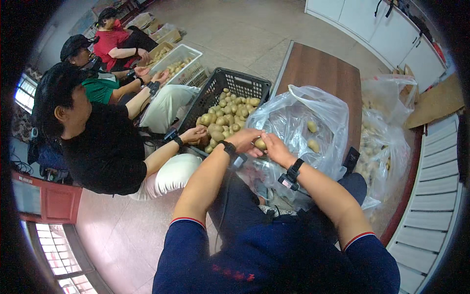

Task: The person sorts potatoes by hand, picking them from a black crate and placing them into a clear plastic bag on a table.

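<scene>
A potato (261,143) is between my two hands, at the near edge of an open clear plastic bag (332,110). My right hand (278,147) grips it from the right with thumb and fingers. My left hand (246,141) is against its left side, fingers partly spread; whether it also grips the potato I cannot tell. Two more potatoes (313,145) lie apart inside the bag, which rests partly on a brown wooden board (319,70). Left of the bag stands a black plastic crate (240,76) with many potatoes (229,119) heaped in it.
Close on my left sits a co-worker in black (102,147), one hand in the black crate. Two more people sit beyond, by a white crate (183,58) of potatoes. Filled plastic bags (385,158) stand at the right, near a white radiator (426,205). White cabinets (367,25) line the back.
</scene>
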Action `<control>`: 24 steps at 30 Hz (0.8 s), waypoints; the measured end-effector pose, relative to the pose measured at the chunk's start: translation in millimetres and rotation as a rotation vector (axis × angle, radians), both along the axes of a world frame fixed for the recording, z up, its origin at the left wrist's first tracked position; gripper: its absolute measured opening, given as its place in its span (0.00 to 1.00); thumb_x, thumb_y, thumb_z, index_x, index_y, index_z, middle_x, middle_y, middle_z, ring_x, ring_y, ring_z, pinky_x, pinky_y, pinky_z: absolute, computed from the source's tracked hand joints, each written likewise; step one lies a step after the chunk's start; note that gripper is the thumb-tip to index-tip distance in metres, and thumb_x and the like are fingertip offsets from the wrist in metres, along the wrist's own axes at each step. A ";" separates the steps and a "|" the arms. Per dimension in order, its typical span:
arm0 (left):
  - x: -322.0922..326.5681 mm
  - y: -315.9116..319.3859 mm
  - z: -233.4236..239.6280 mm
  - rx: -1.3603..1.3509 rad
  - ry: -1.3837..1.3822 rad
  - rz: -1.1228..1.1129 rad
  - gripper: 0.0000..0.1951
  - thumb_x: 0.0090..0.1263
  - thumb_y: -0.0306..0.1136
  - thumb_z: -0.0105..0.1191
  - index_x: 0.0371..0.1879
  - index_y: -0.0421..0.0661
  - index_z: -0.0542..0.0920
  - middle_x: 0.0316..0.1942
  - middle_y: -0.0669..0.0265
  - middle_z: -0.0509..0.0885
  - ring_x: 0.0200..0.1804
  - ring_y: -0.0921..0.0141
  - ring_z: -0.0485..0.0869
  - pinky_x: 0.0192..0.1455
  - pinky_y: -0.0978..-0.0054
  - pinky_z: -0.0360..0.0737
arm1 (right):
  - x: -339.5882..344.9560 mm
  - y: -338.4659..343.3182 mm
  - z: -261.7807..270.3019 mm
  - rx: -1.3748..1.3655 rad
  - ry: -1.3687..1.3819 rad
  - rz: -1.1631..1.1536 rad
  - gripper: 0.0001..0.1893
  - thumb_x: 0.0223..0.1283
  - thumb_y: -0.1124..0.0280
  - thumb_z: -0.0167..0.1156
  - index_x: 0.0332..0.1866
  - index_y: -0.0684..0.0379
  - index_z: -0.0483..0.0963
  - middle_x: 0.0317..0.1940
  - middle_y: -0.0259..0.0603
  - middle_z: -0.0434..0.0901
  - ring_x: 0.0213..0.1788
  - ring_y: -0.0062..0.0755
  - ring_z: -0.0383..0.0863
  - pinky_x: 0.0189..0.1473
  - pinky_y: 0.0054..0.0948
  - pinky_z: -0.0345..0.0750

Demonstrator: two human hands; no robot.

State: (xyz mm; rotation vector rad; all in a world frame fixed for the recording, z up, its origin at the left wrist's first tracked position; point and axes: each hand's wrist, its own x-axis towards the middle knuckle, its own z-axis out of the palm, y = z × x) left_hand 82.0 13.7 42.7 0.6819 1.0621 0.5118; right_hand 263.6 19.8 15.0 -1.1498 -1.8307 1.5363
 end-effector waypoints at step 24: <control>-80.3 -12.4 -34.0 -0.003 0.142 0.662 0.14 0.73 0.37 0.47 0.54 0.47 0.69 0.47 0.60 0.76 0.36 0.59 0.82 0.34 0.64 0.85 | 124.9 24.8 -26.9 0.707 -0.737 -0.235 0.19 0.50 0.78 0.54 0.50 0.58 0.77 0.50 0.49 0.77 0.56 0.52 0.74 0.58 0.45 0.70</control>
